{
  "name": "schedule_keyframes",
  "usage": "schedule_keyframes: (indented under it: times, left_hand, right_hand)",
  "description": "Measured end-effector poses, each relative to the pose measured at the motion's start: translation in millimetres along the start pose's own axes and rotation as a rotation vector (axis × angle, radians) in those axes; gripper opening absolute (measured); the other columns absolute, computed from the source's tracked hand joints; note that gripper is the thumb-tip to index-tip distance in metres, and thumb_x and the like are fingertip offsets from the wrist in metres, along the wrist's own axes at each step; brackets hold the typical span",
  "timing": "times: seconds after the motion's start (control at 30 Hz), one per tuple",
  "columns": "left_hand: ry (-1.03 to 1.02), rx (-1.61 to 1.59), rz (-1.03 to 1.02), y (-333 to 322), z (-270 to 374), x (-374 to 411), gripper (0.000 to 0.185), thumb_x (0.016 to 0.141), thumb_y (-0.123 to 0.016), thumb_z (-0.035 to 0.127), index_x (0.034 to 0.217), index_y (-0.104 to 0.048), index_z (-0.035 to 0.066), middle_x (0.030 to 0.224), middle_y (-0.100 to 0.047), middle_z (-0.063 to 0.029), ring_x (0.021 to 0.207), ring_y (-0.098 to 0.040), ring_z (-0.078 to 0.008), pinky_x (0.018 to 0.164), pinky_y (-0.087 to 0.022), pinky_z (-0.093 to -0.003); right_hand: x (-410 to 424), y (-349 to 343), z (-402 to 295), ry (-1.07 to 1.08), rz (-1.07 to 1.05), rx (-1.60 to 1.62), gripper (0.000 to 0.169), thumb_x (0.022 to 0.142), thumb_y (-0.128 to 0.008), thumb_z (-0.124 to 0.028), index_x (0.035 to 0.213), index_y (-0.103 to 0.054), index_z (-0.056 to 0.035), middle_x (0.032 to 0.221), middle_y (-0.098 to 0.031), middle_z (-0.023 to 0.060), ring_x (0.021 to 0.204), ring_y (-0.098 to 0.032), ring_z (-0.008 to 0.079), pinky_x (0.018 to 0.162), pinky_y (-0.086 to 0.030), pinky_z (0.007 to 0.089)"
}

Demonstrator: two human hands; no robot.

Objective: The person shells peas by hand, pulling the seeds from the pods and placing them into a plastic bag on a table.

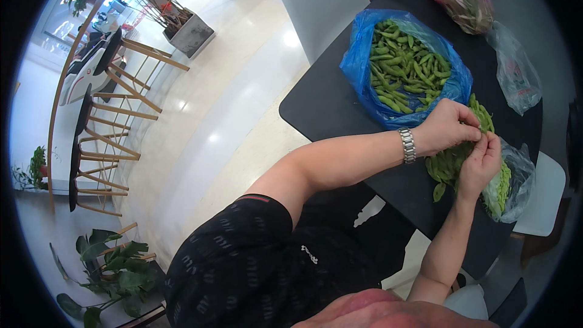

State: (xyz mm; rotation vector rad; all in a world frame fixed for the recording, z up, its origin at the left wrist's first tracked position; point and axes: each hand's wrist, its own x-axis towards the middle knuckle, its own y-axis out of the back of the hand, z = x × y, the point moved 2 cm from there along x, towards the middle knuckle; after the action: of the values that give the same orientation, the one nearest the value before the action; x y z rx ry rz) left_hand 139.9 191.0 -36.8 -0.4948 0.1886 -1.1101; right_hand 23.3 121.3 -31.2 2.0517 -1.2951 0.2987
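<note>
On a dark table [328, 100] lies an open blue plastic bag [360, 59] full of green soybean pods [405, 64]. My left hand [448, 125], with a metal watch [406, 146] on its wrist, pinches a green pod between finger and thumb, just beyond the bag's near edge. Fingertips of my right hand [480, 161] meet it on the same pod, which they mostly hide. Under and around both hands is a pile of pods [446, 164]. Right of my right hand, a clear plastic bag [521, 171] holds shelled green beans [503, 187].
A pink plastic bag with plant matter [460, 0] sits at the table's far end, beside a crumpled clear bag [517, 73]. White chairs [319, 4] stand against the table. Across the floor are tall stools [104, 109], a square planter [189, 34] and a leafy plant [123, 269].
</note>
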Motion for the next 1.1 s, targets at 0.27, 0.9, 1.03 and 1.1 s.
schedule_keyframes:
  times: [0.27,0.9,1.03,1.1]
  left_hand:
    - [0.144,-0.233,-0.005,6,-10,7,0.005,0.087,-0.061,0.007,0.087,-0.061,0.003,0.072,-0.062,-0.0037,0.05,-0.046,-0.0045,0.043,-0.033,-0.0177]
    - [0.134,-0.386,0.109,36,3,20,0.012,0.078,-0.059,-0.004,0.083,-0.055,0.007,0.072,-0.055,-0.0038,0.056,-0.046,-0.0104,0.045,-0.032,-0.0209]
    - [0.151,-0.422,0.089,31,6,18,0.015,0.079,-0.054,-0.005,0.089,-0.053,0.006,0.07,-0.054,-0.0048,0.05,-0.044,-0.0107,0.043,-0.031,-0.021]
    - [0.122,-0.403,0.074,34,4,18,0.014,0.079,-0.053,-0.005,0.088,-0.054,0.006,0.068,-0.054,-0.0052,0.048,-0.043,-0.01,0.041,-0.03,-0.0202]
  right_hand:
    - [5,9,18,-0.276,-0.033,0.456,0.009,0.094,-0.054,-0.006,0.091,-0.06,-0.0008,0.074,-0.057,0.0018,0.061,-0.052,0.0085,0.055,-0.043,0.0209]
    - [36,44,39,-0.341,0.022,0.273,0.017,0.087,-0.062,-0.003,0.102,-0.066,0.0031,0.084,-0.064,0.0061,0.069,-0.056,0.0086,0.06,-0.045,0.0211]
    - [33,46,50,-0.249,0.078,0.116,0.017,0.087,-0.064,-0.008,0.1,-0.067,0.001,0.082,-0.064,0.0018,0.069,-0.055,0.0065,0.062,-0.045,0.0208]
    - [32,40,46,-0.185,0.128,0.165,0.014,0.088,-0.062,-0.005,0.099,-0.066,0.0018,0.083,-0.064,0.0023,0.069,-0.055,0.006,0.062,-0.045,0.0198]
